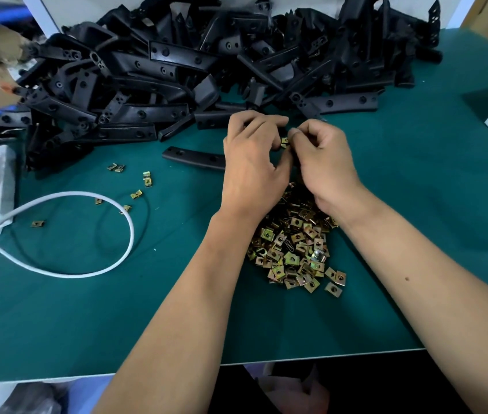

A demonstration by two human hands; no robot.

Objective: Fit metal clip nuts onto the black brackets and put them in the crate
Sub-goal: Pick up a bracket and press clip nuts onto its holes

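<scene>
Green table mat [416, 204] – bracket heap [207, 55] upper frame, clip nut pile [293, 249] centre; left hand [251, 162], right hand [323, 165] pinched clip nut [285, 141].

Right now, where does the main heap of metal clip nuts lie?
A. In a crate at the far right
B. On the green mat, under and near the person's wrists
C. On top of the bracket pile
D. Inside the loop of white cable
B: the heap of clip nuts sits on the green mat between the forearms, just below the left hand and right hand.
</scene>
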